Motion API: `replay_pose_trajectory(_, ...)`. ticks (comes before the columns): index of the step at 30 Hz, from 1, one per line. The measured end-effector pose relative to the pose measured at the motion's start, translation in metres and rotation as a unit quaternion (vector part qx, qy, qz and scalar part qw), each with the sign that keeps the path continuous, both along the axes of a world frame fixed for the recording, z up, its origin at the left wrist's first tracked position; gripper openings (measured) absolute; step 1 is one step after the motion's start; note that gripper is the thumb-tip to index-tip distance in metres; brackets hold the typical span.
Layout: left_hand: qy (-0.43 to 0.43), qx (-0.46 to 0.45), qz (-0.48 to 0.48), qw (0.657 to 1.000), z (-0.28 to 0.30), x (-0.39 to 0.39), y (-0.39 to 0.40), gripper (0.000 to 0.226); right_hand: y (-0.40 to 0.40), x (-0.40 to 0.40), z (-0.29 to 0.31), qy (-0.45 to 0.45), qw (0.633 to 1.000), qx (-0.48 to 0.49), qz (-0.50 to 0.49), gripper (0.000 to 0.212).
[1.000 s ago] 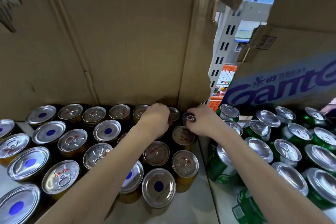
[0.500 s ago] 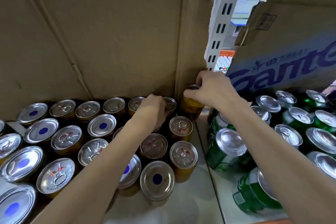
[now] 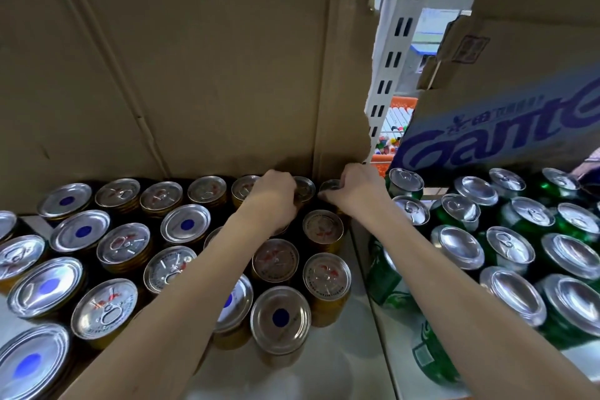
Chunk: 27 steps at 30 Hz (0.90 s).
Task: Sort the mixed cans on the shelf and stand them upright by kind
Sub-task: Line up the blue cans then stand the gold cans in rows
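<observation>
Head view shows both arms stretched forward over the shelf [image 3: 363,364], hands meeting at the back row against the cardboard carton wall [image 3: 201,68]. The right hand [image 3: 357,188] has its fingers curled round a gold can [image 3: 329,186] at the rear corner; only part of the silver lid shows past the knuckles, so the can looks upright, though I cannot tell whether it is fully set down. The left hand [image 3: 276,193], just beside that grip, is curled over the neighbouring cans in the back row; whether it actually clasps one or only steadies them is hidden under the hand.

Nearer the person than the grip stand the gold cans [image 3: 326,276] of the same sort, mixed with blue-dot lidded cans [image 3: 281,317], all upright. On the outer side of the right grip, across the shelf joint, are the green cans [image 3: 509,247]; several of the nearest ones [image 3: 386,273] lie tipped over.

The step in hand seems to be seating the gold can in the corner slot. To do it well, the grip should press the can straight down until its base is flat, keep it clear of the torn carton edge [image 3: 365,143], and let go only once it touches its neighbour squarely. The steadying hand should hold the adjoining can so the row does not shuffle.

Both forearms run nearly parallel, wrists bent slightly downward, palms facing the cans.
</observation>
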<state>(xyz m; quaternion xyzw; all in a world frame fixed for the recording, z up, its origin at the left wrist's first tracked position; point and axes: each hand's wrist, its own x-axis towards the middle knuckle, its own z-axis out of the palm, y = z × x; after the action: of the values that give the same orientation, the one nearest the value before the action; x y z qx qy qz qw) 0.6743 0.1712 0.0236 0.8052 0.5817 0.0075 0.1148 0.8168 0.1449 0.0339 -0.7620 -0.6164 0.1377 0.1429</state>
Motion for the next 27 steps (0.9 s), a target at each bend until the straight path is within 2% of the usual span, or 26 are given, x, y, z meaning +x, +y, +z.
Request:
replay_pose_trajectory(5,-0.021,0.002,-0.009,1.000,0.000,-0.001,-0.008,0.030,-0.004,-0.002,-0.006,0.000,1.000,-0.004,-0.010,0.054)
replay_pose_trajectory(8,-0.033,0.065,-0.016,0.997,0.001,-0.011,-0.022,0.042,-0.025,-0.007,-0.002,-0.071,0.997,0.037,-0.004,0.055)
replay_pose_trajectory(10,-0.020,0.091,-0.009,0.996,0.003,-0.021,-0.030,0.046,-0.039,-0.011,0.003,-0.079,0.996,0.050,0.017,0.058)
replay_pose_trajectory(13,0.000,0.055,0.004,0.998,0.005,-0.029,-0.039,0.047,-0.048,-0.020,0.005,-0.011,0.996,-0.051,0.077,0.061)
replay_pose_trajectory(16,0.008,0.029,0.012,0.999,0.012,-0.026,-0.040,0.052,-0.047,-0.022,0.001,-0.020,0.989,-0.104,0.101,0.059)
replay_pose_trajectory(23,0.044,-0.014,0.024,0.999,0.022,-0.020,-0.040,0.060,-0.053,-0.018,0.017,-0.043,0.995,-0.017,0.085,0.042)
replay_pose_trajectory(27,0.056,-0.049,0.040,0.996,0.028,-0.017,-0.039,0.063,-0.059,-0.006,0.053,-0.033,0.997,0.031,0.061,0.054)
